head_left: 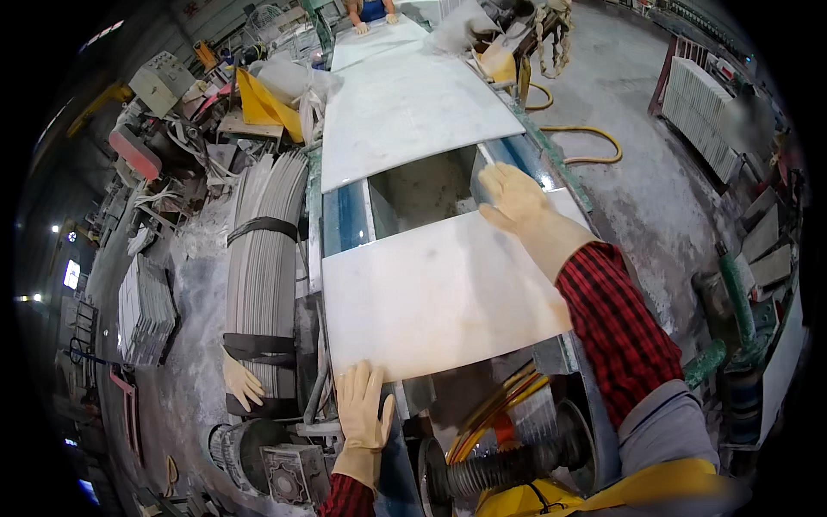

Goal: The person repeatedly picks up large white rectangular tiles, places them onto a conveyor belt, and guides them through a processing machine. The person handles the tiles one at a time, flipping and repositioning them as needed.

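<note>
A white slab (431,284) lies flat across the blue-edged conveyor frame in front of me. My left hand (362,409), in a cream rubber glove, rests with straight fingers on its near left corner. At the slab's far right edge, my right hand (521,207) reaches over with bent fingers and grips it; the fingertips are partly hidden. Beyond an open gap (422,191) in the frame lies a second white slab (413,103). Farther off, another person's gloved hands (376,23) are at a third slab (379,43).
Left of the frame stands a strapped stack of thin grey slabs (267,258), with a loose glove (243,381) on it. Below me are a ribbed black hose (508,457) and yellow cables (495,405). A yellow hose (594,142) lies on the floor, near racked slabs (699,112).
</note>
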A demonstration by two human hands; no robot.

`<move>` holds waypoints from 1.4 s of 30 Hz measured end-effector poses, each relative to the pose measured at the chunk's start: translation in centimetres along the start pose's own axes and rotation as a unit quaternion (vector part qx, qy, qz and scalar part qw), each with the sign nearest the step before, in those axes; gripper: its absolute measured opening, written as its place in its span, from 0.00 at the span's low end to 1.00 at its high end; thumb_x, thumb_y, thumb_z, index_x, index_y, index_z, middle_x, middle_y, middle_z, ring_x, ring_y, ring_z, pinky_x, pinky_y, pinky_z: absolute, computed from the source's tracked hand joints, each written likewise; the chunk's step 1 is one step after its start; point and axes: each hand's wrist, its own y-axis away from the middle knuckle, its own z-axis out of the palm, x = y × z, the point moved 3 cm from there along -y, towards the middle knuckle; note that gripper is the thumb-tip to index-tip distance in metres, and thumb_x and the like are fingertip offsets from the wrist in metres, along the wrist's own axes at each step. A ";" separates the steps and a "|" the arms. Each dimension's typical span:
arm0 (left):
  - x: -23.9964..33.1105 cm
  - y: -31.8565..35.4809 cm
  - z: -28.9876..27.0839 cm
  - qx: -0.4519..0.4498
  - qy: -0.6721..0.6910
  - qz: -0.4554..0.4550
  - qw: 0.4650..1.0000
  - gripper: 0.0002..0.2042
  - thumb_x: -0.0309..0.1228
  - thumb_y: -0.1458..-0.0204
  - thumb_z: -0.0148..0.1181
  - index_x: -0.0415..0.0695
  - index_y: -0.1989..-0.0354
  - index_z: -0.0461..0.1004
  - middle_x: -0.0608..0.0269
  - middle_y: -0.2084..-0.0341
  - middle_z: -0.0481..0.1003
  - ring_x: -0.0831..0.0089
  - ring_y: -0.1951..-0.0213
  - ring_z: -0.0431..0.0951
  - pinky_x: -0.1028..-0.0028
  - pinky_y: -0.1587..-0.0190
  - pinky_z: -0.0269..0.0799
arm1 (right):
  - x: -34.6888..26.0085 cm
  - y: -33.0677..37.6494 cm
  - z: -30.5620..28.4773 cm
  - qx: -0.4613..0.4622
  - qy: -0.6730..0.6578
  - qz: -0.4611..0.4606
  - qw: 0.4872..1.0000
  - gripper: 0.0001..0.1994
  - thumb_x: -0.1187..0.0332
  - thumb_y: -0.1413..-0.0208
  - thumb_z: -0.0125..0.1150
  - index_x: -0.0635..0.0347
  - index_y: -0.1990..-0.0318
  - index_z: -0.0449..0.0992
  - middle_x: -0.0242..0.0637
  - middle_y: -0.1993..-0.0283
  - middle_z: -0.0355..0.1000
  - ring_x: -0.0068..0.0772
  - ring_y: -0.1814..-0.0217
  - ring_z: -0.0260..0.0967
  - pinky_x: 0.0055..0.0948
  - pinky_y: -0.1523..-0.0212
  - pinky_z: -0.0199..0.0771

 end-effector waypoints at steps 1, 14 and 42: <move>-0.1 0.2 0.1 0.012 -0.008 -0.002 1.000 0.30 0.31 0.43 0.66 0.36 0.32 0.70 0.37 0.32 0.68 0.36 0.31 0.64 0.42 0.26 0.54 | -0.9 -2.0 0.7 -0.021 -0.011 0.035 0.999 0.28 0.53 0.42 0.68 0.61 0.41 0.72 0.44 0.40 0.73 0.48 0.32 0.67 0.44 0.29 0.68; -0.4 -0.5 -0.5 0.040 0.056 -0.025 0.997 0.24 0.27 0.45 0.64 0.33 0.39 0.74 0.38 0.38 0.72 0.36 0.38 0.70 0.44 0.32 0.63 | -4.8 -5.1 8.7 -0.085 -0.017 0.021 0.996 0.21 0.52 0.36 0.62 0.58 0.45 0.77 0.38 0.39 0.75 0.41 0.30 0.68 0.40 0.29 0.69; -0.7 0.9 -0.3 -0.005 0.106 -0.106 0.989 0.22 0.32 0.35 0.61 0.36 0.36 0.75 0.34 0.37 0.73 0.35 0.36 0.71 0.44 0.31 0.64 | -5.7 -20.4 14.9 -0.289 -0.022 0.126 0.949 0.41 0.50 0.40 0.68 0.62 0.24 0.61 0.45 0.19 0.58 0.44 0.15 0.51 0.38 0.16 0.51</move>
